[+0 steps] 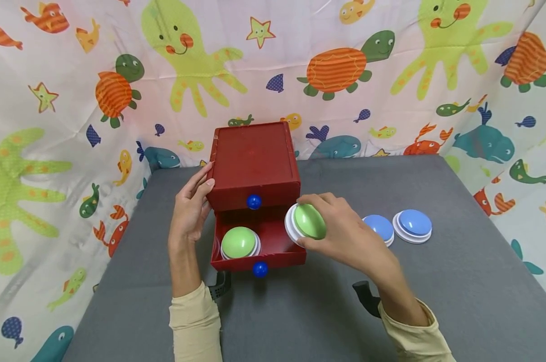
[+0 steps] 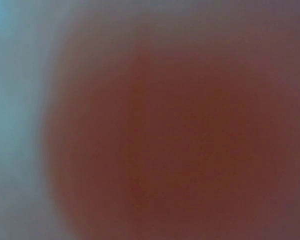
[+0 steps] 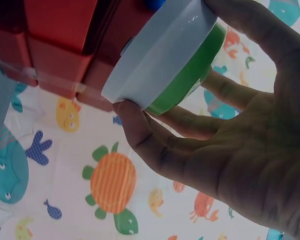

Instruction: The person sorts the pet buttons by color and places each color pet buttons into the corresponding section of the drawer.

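Observation:
My right hand grips a green-domed push button by its white rim, tilted over the right side of the pulled-out lower drawer. The right wrist view shows the fingers and thumb around the button's white base. A second green push button sits inside the drawer on the left. Against the left side of the red drawer box rests my left hand, its fingers along the wall and thumb near the front corner. The left wrist view is a reddish blur.
Two blue push buttons on white bases lie on the grey table to the right, one partly hidden by my right hand. The upper drawer has a blue knob. A curtain with sea-animal prints hangs behind and at the sides.

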The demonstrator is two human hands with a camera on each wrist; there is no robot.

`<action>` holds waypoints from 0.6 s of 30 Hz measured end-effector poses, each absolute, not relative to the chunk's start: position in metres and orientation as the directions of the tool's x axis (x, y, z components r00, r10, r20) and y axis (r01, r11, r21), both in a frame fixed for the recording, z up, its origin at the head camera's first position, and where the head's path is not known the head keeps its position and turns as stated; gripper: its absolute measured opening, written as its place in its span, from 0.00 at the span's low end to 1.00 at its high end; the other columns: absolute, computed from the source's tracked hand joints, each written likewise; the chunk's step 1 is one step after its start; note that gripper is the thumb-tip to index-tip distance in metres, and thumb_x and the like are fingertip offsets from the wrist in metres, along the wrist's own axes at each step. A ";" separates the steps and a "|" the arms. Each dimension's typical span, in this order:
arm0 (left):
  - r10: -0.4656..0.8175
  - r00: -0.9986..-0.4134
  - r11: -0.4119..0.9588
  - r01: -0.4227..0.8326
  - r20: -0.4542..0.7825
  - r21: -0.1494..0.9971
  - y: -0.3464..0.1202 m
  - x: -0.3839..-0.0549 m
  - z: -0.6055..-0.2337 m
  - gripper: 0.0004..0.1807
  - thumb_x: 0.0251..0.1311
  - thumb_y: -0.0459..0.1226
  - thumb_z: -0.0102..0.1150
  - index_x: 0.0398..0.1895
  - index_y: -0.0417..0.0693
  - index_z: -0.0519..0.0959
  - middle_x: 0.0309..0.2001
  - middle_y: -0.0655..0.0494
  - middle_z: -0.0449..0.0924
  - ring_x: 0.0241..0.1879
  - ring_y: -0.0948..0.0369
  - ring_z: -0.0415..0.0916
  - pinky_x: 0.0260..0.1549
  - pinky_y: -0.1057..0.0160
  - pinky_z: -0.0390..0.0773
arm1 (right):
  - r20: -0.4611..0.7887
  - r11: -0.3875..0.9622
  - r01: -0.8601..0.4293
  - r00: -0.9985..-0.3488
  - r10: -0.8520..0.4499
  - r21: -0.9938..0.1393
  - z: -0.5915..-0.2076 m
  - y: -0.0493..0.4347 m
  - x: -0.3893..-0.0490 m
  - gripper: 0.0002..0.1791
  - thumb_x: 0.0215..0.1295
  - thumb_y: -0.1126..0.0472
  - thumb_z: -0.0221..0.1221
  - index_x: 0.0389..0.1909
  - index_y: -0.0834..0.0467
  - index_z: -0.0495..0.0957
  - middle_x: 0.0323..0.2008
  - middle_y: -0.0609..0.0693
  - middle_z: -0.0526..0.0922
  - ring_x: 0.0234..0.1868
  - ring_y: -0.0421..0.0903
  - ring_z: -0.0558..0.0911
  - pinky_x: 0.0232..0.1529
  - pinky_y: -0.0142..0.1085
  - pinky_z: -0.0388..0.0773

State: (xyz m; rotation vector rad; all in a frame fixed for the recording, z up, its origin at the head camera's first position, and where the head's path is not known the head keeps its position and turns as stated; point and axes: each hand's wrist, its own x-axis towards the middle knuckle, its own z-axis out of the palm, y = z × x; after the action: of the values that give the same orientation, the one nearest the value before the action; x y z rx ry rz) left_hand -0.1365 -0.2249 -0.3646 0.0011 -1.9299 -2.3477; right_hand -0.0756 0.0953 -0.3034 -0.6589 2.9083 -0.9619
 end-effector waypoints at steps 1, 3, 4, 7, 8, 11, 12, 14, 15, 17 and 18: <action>-0.080 -0.995 -0.195 0.078 0.064 0.978 -0.225 -0.136 -0.365 0.28 0.76 0.45 0.57 0.78 0.65 0.69 0.79 0.55 0.65 0.74 0.50 0.68 0.56 0.67 0.84 | 0.121 0.719 -0.393 -0.908 -0.401 -0.573 -0.305 0.093 -0.076 0.41 0.50 0.54 0.78 0.68 0.49 0.75 0.61 0.58 0.78 0.59 0.58 0.76 0.45 0.50 0.89; -0.080 -0.995 -0.200 0.077 0.062 0.977 -0.226 -0.136 -0.365 0.28 0.76 0.44 0.57 0.78 0.64 0.69 0.79 0.55 0.65 0.74 0.50 0.68 0.56 0.68 0.84 | 0.123 0.704 -0.412 -0.897 -0.424 -0.578 -0.306 0.086 -0.078 0.41 0.50 0.55 0.78 0.68 0.49 0.76 0.61 0.58 0.78 0.59 0.57 0.76 0.45 0.50 0.89; -0.080 -0.995 -0.203 0.078 0.062 0.976 -0.226 -0.136 -0.365 0.28 0.76 0.44 0.57 0.78 0.64 0.69 0.79 0.55 0.64 0.74 0.50 0.68 0.56 0.68 0.84 | 0.126 0.697 -0.424 -0.890 -0.438 -0.578 -0.307 0.083 -0.078 0.41 0.50 0.55 0.78 0.68 0.49 0.76 0.61 0.58 0.78 0.58 0.57 0.76 0.46 0.50 0.89; -0.077 -0.995 -0.198 0.081 0.066 0.977 -0.226 -0.136 -0.365 0.28 0.76 0.45 0.57 0.78 0.64 0.69 0.79 0.54 0.64 0.74 0.50 0.67 0.56 0.68 0.84 | 0.128 0.679 -0.456 -0.870 -0.476 -0.576 -0.311 0.073 -0.081 0.40 0.52 0.55 0.78 0.69 0.50 0.76 0.60 0.57 0.78 0.59 0.57 0.76 0.47 0.49 0.89; -0.076 -0.995 -0.195 0.080 0.067 0.977 -0.226 -0.136 -0.365 0.29 0.76 0.45 0.57 0.78 0.64 0.69 0.79 0.55 0.64 0.74 0.50 0.67 0.56 0.68 0.84 | 0.124 0.676 -0.462 -0.865 -0.485 -0.575 -0.312 0.070 -0.082 0.40 0.52 0.55 0.78 0.69 0.51 0.76 0.60 0.57 0.78 0.59 0.56 0.76 0.47 0.48 0.89; -0.076 -0.995 -0.184 0.081 0.068 0.979 -0.225 -0.137 -0.365 0.29 0.76 0.45 0.57 0.78 0.65 0.69 0.79 0.55 0.64 0.75 0.50 0.67 0.56 0.67 0.84 | 0.107 0.679 -0.466 -0.859 -0.500 -0.567 -0.317 0.061 -0.085 0.40 0.53 0.54 0.78 0.69 0.53 0.76 0.61 0.56 0.80 0.59 0.56 0.76 0.49 0.48 0.88; -0.076 -0.995 -0.182 0.081 0.069 0.980 -0.225 -0.137 -0.365 0.29 0.76 0.45 0.57 0.78 0.65 0.69 0.79 0.55 0.64 0.75 0.50 0.67 0.56 0.67 0.84 | 0.100 0.684 -0.463 -0.860 -0.500 -0.564 -0.318 0.058 -0.086 0.39 0.54 0.54 0.78 0.68 0.53 0.76 0.61 0.56 0.80 0.59 0.55 0.77 0.49 0.48 0.88; -0.078 -0.995 -0.181 0.082 0.069 0.980 -0.225 -0.138 -0.365 0.29 0.76 0.45 0.58 0.78 0.65 0.69 0.79 0.56 0.64 0.75 0.50 0.67 0.56 0.66 0.84 | 0.093 0.693 -0.457 -0.864 -0.495 -0.557 -0.321 0.053 -0.088 0.39 0.53 0.54 0.79 0.67 0.54 0.77 0.59 0.55 0.82 0.58 0.54 0.78 0.49 0.46 0.88; -0.078 -0.995 -0.181 0.083 0.069 0.980 -0.225 -0.138 -0.365 0.29 0.76 0.45 0.57 0.78 0.65 0.69 0.79 0.56 0.64 0.76 0.50 0.67 0.56 0.66 0.84 | 0.094 0.698 -0.460 -0.864 -0.495 -0.550 -0.322 0.051 -0.089 0.38 0.52 0.54 0.79 0.66 0.55 0.78 0.58 0.55 0.83 0.57 0.54 0.78 0.49 0.45 0.88; -0.079 -0.994 -0.185 0.085 0.071 0.979 -0.225 -0.138 -0.365 0.29 0.76 0.45 0.57 0.78 0.64 0.69 0.79 0.56 0.64 0.75 0.50 0.67 0.56 0.66 0.84 | 0.104 0.708 -0.473 -0.861 -0.498 -0.524 -0.324 0.047 -0.090 0.36 0.52 0.53 0.80 0.63 0.57 0.80 0.56 0.55 0.84 0.54 0.53 0.79 0.48 0.44 0.87; -0.079 -0.994 -0.188 0.087 0.074 0.978 -0.225 -0.138 -0.364 0.29 0.76 0.45 0.57 0.78 0.64 0.69 0.79 0.56 0.64 0.75 0.50 0.67 0.56 0.67 0.84 | 0.110 0.712 -0.480 -0.859 -0.500 -0.512 -0.324 0.045 -0.091 0.36 0.51 0.53 0.80 0.62 0.57 0.81 0.55 0.55 0.84 0.54 0.53 0.79 0.47 0.43 0.87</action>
State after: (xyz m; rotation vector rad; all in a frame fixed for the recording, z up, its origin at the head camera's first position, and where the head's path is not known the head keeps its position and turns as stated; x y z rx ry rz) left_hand -0.1376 -0.2252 -0.3644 -0.0103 -1.9286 -2.3421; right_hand -0.0909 0.0448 -0.3241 -0.8231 2.8725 -0.8439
